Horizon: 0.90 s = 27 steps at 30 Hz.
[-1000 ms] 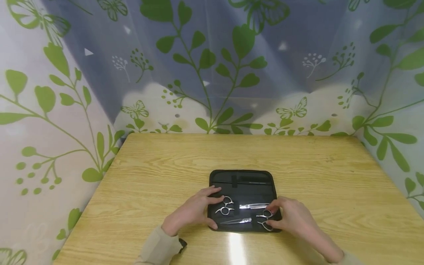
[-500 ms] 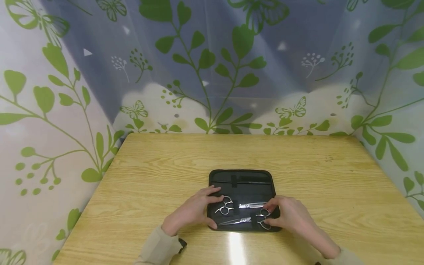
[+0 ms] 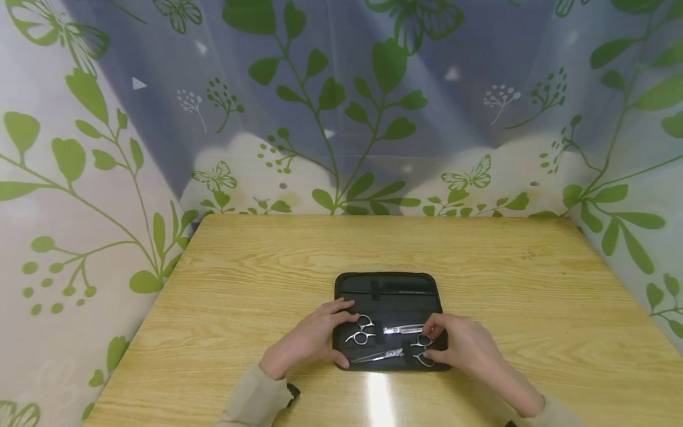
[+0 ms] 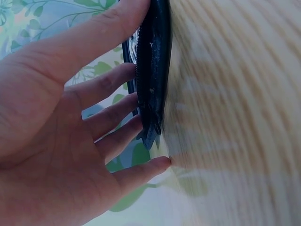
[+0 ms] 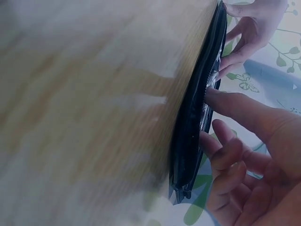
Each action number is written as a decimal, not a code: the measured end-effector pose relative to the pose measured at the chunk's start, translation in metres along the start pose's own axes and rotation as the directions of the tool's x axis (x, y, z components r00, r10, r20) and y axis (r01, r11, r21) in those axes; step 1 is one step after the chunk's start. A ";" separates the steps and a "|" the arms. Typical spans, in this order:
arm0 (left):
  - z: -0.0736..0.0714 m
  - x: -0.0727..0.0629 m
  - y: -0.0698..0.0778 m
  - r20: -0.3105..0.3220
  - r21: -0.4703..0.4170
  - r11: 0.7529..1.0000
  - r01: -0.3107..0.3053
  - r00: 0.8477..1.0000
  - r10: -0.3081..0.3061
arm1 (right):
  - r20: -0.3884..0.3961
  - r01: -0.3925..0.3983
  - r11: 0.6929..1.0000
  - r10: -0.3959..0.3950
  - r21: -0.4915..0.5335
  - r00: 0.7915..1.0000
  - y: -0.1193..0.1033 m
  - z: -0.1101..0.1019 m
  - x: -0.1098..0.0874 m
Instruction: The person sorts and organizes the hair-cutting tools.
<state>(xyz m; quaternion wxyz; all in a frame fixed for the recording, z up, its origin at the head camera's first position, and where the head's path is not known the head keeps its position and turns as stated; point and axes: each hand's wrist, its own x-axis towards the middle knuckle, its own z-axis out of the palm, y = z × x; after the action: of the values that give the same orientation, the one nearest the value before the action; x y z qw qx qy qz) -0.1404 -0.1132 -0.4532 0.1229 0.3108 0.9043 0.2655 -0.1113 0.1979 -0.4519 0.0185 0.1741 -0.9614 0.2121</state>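
An unfolded black zip case [image 3: 397, 305] lies flat on the table. Two silver scissors sit in it, pointing opposite ways. The upper scissors [image 3: 361, 338] have their rings at the left, the lower scissors [image 3: 381, 356] at the right. My right hand [image 3: 469, 344] pinches the lower scissors' rings between thumb and forefinger; in the right wrist view its other fingers [image 5: 228, 181] curl loosely. My left hand [image 3: 309, 338] rests on the case's left side, thumb by the near corner, forefinger close to the upper scissors' rings. In the left wrist view its fingers [image 4: 115, 113] are spread and fairly straight.
A black comb-like strip [image 3: 411, 286] sits in the case's far part. The wooden table [image 3: 256, 261] extends around the case. A curtain with green leaves [image 3: 395, 65] hangs behind and at both sides.
The lower scissors have tilted slightly, their rings shifting a little left and away from me with my right hand. My left hand stays in place.
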 end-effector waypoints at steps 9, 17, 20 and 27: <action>-0.001 0.000 0.000 0.016 0.005 1.000 0.013 1.000 -0.013 | -0.018 0.023 0.999 -0.024 -0.031 1.000 -0.003 0.002 -0.003; -0.001 0.001 -0.001 0.029 0.010 0.999 0.034 0.999 -0.034 | 0.013 0.043 0.999 -0.043 -0.018 0.999 -0.002 0.000 0.001; -0.001 0.001 0.000 0.035 0.009 0.999 0.036 0.999 -0.037 | 0.026 0.048 0.999 -0.047 -0.019 0.999 -0.002 -0.001 0.001; -0.002 0.001 -0.001 0.018 -0.005 1.000 0.013 1.000 -0.013 | 0.087 0.026 0.997 -0.032 0.077 0.996 0.001 -0.011 0.003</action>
<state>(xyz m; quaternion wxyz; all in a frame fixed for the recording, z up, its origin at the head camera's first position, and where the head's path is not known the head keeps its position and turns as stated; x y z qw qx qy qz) -0.1426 -0.1141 -0.4524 0.1333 0.3070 0.9046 0.2641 -0.1150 0.2018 -0.4421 -0.0273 0.1977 -0.9500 0.2401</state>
